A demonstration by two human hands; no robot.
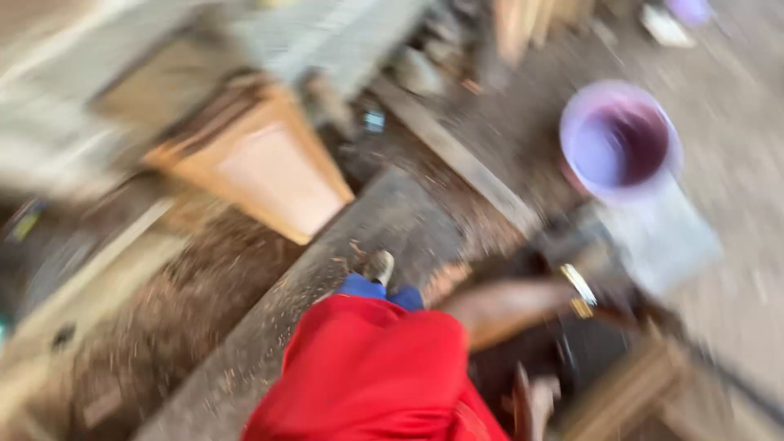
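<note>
The whole view is smeared by motion. My right forearm reaches rightward from my red shirt, with a metal wristwatch on the wrist. My right hand blurs into a dark object beside it, and its grip cannot be made out. A pale skin-toned shape at the bottom edge, next to a thin stick, may be my left hand, but it is too blurred to tell. One shoe and a blue trouser leg show below me on a grey plank.
A purple bucket stands at the upper right on a pale slab. An orange-brown wooden panel lies upper left. Sawdust covers the ground on the left. Wooden boards and scraps lie about.
</note>
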